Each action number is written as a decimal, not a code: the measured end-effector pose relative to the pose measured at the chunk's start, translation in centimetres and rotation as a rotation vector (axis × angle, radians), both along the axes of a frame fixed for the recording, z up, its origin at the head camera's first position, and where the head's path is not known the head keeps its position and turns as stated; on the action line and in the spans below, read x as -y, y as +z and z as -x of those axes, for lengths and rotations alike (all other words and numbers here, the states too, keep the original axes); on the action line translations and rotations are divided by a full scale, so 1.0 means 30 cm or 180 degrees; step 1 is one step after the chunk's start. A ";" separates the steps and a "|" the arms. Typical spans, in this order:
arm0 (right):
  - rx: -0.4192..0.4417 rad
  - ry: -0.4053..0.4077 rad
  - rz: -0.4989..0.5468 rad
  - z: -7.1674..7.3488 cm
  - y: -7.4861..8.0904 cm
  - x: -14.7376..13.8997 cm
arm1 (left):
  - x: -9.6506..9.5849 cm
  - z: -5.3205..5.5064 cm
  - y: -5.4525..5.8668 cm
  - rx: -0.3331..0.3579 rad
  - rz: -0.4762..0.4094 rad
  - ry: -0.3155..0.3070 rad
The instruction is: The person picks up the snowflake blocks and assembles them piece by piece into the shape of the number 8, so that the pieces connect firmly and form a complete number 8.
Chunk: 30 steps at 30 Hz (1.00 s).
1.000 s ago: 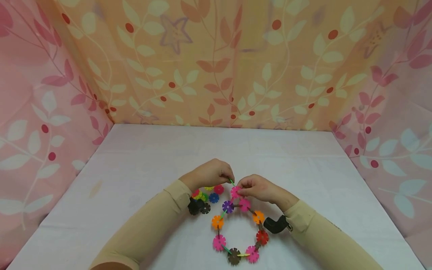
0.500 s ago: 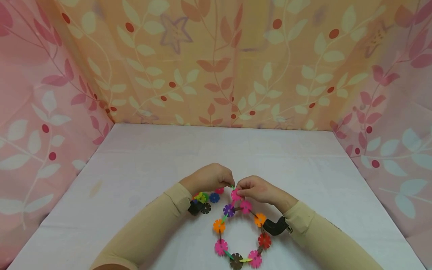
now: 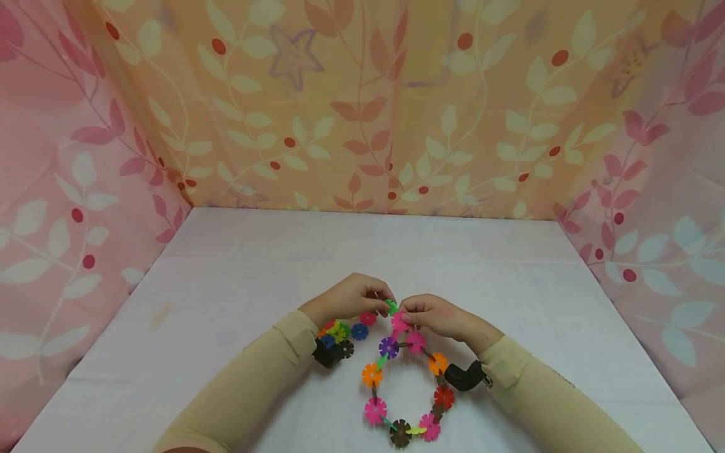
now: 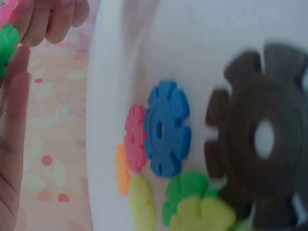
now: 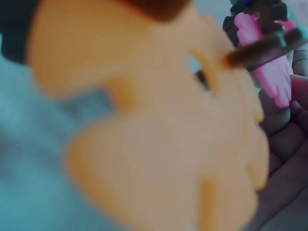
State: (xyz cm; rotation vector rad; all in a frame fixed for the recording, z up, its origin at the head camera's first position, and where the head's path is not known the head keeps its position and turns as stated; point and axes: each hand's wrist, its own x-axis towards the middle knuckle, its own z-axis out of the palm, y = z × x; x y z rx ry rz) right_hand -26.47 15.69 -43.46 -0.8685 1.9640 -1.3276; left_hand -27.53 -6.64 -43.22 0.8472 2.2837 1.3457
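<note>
In the head view, my left hand (image 3: 354, 297) pinches a small green notched disc (image 3: 391, 307) by its edge. My right hand (image 3: 438, 319) grips a pink notched disc (image 3: 399, 322) at the top of a ring of linked, multicoloured notched discs. The green disc meets the pink one, though how far their slots engage is hidden. The ring includes a purple disc (image 3: 388, 348), an orange disc (image 3: 372, 375) and a dark brown disc (image 3: 400, 433). A blurred orange disc (image 5: 168, 134) of the ring fills much of the right wrist view.
Loose discs lie under my left wrist, among them a blue disc (image 3: 359, 331), a pink disc (image 3: 367, 319) and a brown disc (image 4: 262, 134). A white cloth (image 3: 255, 251) covers the table. Patterned curtains (image 3: 362, 113) stand behind and at both sides.
The green disc has turned from edge-on to show more of its face, as my left fingers shifted on it. The ring dipped toward me, then rose slightly and moved a little right.
</note>
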 end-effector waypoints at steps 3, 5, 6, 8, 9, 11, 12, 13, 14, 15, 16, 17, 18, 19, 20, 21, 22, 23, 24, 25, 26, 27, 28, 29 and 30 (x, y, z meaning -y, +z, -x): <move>0.0046 0.0047 0.0075 -0.002 0.003 -0.004 | -0.004 0.004 -0.007 0.0258 -0.0197 0.0134; 0.0068 0.0064 0.0113 -0.003 0.006 -0.006 | -0.004 0.005 -0.010 0.0299 -0.0261 0.0207; 0.0081 0.0072 0.0131 -0.003 0.008 -0.007 | -0.004 0.006 -0.010 0.0302 -0.0271 0.0235; 0.0083 0.0072 0.0152 -0.004 0.011 -0.008 | -0.001 0.005 -0.009 0.0290 -0.0254 0.0264; 0.0078 0.0070 0.0155 -0.004 0.012 -0.009 | 0.000 0.005 -0.009 0.0291 -0.0246 0.0258; 0.0078 0.0058 0.0149 -0.003 0.014 -0.011 | 0.001 0.004 -0.007 0.0279 -0.0246 0.0214; 0.0082 0.0055 0.0151 -0.003 0.015 -0.012 | 0.001 0.004 -0.006 0.0268 -0.0257 0.0187; 0.0086 0.0048 0.0144 -0.003 0.016 -0.012 | 0.001 0.004 -0.006 0.0256 -0.0286 0.0152; 0.0091 0.0049 0.0143 -0.003 0.017 -0.013 | 0.000 0.003 -0.005 0.0245 -0.0318 0.0123; 0.0100 0.0050 0.0139 -0.003 0.018 -0.013 | 0.000 0.004 -0.005 0.0226 -0.0353 0.0102; 0.0113 0.0052 0.0136 -0.002 0.019 -0.013 | -0.001 0.004 -0.004 0.0203 -0.0381 0.0083; 0.0114 0.0055 0.0133 -0.001 0.019 -0.014 | -0.001 0.004 -0.004 0.0173 -0.0398 0.0070; 0.0124 0.0057 0.0134 -0.001 0.019 -0.014 | -0.001 0.004 -0.003 0.0144 -0.0409 0.0054; 0.0130 0.0060 0.0130 0.000 0.018 -0.013 | -0.002 0.004 -0.001 0.0122 -0.0417 0.0032; 0.0131 0.0065 0.0132 0.001 0.017 -0.013 | -0.002 0.004 0.001 0.0096 -0.0413 0.0012; 0.0132 0.0074 0.0136 0.002 0.016 -0.012 | -0.002 0.004 0.002 0.0065 -0.0395 -0.0010; 0.0116 0.0090 0.0143 0.003 0.015 -0.011 | -0.003 0.004 0.005 0.0029 -0.0372 -0.0039; 0.0104 0.0097 0.0141 0.003 0.014 -0.010 | -0.003 0.004 0.007 -0.0044 -0.0329 -0.0075; 0.0097 0.0107 0.0143 0.003 0.014 -0.008 | -0.004 0.006 0.009 -0.0112 -0.0306 -0.0127; 0.0081 0.0108 0.0126 0.003 0.013 -0.007 | -0.005 0.007 0.012 -0.0205 -0.0269 -0.0181; 0.0069 0.0106 0.0104 0.002 0.012 -0.006 | -0.005 0.009 0.014 -0.0310 -0.0229 -0.0232; 0.0055 0.0100 0.0080 0.000 0.011 -0.005 | -0.006 0.011 0.016 -0.0415 -0.0195 -0.0288; 0.0032 0.0080 0.0035 -0.001 0.010 -0.004 | -0.007 0.013 0.018 -0.0539 -0.0154 -0.0345; 0.0019 0.0050 -0.0014 -0.004 0.010 -0.003 | -0.008 0.016 0.020 -0.0657 -0.0123 -0.0403; -0.0007 0.0022 -0.0062 -0.006 0.010 -0.002 | -0.009 0.018 0.021 -0.0760 -0.0099 -0.0460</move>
